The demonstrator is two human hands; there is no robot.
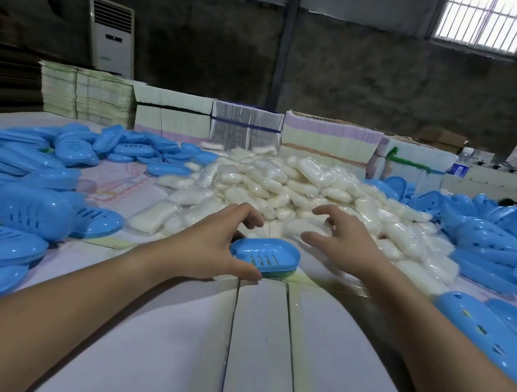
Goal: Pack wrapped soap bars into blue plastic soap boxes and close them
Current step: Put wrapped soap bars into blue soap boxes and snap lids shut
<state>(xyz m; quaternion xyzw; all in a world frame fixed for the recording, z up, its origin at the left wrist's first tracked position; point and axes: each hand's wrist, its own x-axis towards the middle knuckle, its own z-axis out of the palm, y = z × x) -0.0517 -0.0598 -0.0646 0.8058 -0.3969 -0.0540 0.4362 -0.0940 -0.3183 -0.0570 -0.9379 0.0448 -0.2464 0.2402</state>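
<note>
An open blue soap box half (pixel 266 256) with slots in its floor sits on the table in front of me, empty. My left hand (pixel 215 248) grips its left end, thumb at the near rim and fingers curled over the far rim. My right hand (pixel 345 238) hovers over the near edge of a big heap of wrapped white soap bars (pixel 286 189), fingers spread and holding nothing.
Piles of blue box halves lie at the left (pixel 22 203) and right (pixel 490 241). Stacks of flat cartons (pixel 247 127) line the back of the table. White boards (pixel 256 345) cover the near table.
</note>
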